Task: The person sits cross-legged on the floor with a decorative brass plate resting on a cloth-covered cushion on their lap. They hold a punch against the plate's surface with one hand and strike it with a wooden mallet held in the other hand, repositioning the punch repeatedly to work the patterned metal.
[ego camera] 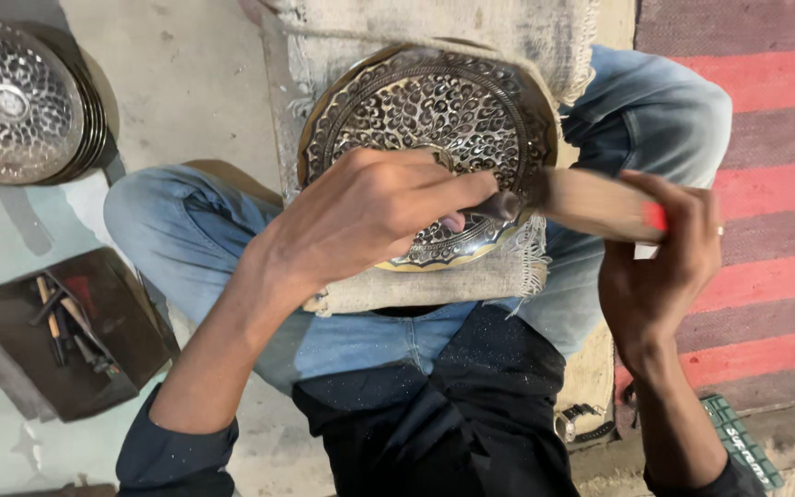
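One engraved brass plate (pixel 434 120) under left hand (pixel 370 212) fingers pinching one chisel (pixel 499 204); right hand (pixel 664 248) fingers clamped on one mallet (pixel 591 202)

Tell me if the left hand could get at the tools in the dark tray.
Probably yes: the tray of tools lies open beside the left knee, though the left hand is busy on the ornate plate.

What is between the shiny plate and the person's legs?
A piece of coarse burlap cloth lies under the engraved metal plate, spread over the jeans. The head view shows its frayed edge sticking out below the plate's rim.
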Motion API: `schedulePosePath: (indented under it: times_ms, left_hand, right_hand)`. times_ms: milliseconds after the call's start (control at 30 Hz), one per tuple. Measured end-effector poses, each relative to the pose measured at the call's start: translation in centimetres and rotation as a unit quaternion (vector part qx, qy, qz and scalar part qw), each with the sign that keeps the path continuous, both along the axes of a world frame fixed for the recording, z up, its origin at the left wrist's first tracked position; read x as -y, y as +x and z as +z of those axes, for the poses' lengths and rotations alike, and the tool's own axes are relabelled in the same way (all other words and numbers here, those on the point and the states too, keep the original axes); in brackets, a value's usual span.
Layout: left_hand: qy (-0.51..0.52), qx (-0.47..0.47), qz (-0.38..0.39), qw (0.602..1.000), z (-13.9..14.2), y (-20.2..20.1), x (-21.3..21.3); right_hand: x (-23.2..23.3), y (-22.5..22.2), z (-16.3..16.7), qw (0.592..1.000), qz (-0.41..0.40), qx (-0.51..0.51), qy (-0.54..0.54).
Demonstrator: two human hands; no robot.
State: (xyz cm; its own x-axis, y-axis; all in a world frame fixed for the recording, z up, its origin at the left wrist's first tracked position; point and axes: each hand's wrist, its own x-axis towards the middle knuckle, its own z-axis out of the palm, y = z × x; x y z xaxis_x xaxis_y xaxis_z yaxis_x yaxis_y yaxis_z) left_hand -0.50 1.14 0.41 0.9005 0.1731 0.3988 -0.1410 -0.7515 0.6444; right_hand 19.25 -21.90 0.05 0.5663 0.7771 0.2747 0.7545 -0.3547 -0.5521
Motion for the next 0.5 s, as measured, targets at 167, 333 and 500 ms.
schedulePosePath:
  times_ms: [167, 333, 500]
  left_hand:
    - [0.002, 0.007, -0.002, 1.0, 0.0, -0.1, -0.2]
    - [0.004, -0.001, -0.005, 1.0, -0.4, 0.0, 0.0]
    - [0.009, 0.003, -0.014, 1.0, -0.8, -0.1, -0.1]
  right_hand:
    - [0.8, 0.6, -0.9, 1.0, -0.004, 0.006, 0.023]
    - [0.4, 0.7, -1.0, 0.994, 0.068, -0.019, 0.08]
    - [-0.1, -0.1, -0.1, 0.999, 0.008, 0.012, -0.029]
